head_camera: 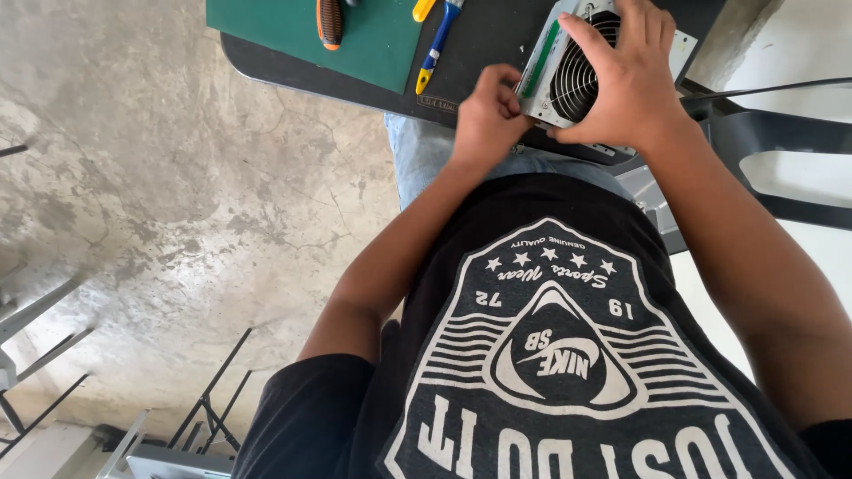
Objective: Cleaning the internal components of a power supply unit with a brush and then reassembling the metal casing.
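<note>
Nearest the camera is the person's black printed shirt, filling the lower frame, with both bare forearms reaching away from it toward the table. Left of the body lies the cracked concrete floor, and thin metal legs show at the bottom left.

Farther out, the left hand is curled, its fingertips pinched against the left edge of a metal fan box; whether something small sits between those fingertips cannot be told. The right hand lies spread over the top of the box, fingers wide and pressed on the round fan grille, thumb hooked along the near edge, so it grips the box from above and hides much of it. The box rests on the near edge of the dark table, right of centre, tilted slightly.

On the far left of the table is a green mat. An orange-handled tool lies on it. Just right of the mat, a blue and yellow tool lies on the bare tabletop, with a yellow tip beside it. A grey chair stands to the right.
</note>
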